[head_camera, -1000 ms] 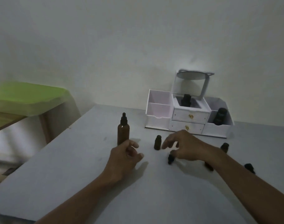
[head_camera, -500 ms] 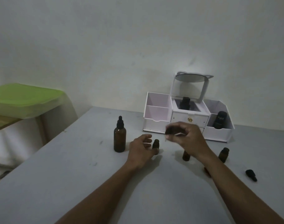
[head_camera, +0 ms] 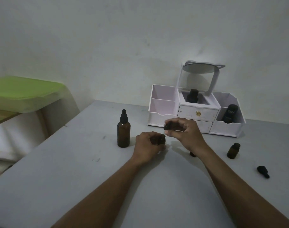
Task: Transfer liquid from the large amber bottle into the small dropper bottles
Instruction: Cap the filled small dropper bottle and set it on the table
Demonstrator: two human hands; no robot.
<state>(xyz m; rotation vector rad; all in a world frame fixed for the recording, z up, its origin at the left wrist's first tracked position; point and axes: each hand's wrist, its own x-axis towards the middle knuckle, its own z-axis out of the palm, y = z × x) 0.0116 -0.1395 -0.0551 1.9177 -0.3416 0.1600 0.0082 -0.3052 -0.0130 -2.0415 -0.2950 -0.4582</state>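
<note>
Since half a second ago the left hand [head_camera: 148, 146] has closed on the small dropper bottle [head_camera: 162, 140] it was reaching for. The right hand [head_camera: 185, 133] is raised much as it was.

Working from the left, we note a green lid [head_camera: 25, 92] beyond the table [head_camera: 74, 178], off to the side. The large amber bottle [head_camera: 123, 134] stands upright on the table with its dropper top on, just beside the left hand and to its left.

The left hand's fingers [head_camera: 152, 139] are wrapped round the small dropper bottle, which stands upright on the table. We cannot tell whether its mouth is open.

The right hand pinches a dark dropper cap [head_camera: 169, 126] between thumb and fingertips, just above and slightly right of that bottle's top and not touching it.

A second small bottle [head_camera: 192, 153] shows partly behind the right wrist. Further right stand an uncapped small bottle [head_camera: 233, 150] and a loose cap [head_camera: 263, 171] lying on its side. A white organiser [head_camera: 163, 112] sits against the wall behind.

In our judgement no filling has begun. The coming move turns on the cap's position over the held bottle: its axis is vertical, so the cap must come down and leftward. The left hand is the nearer to the large bottle.
</note>
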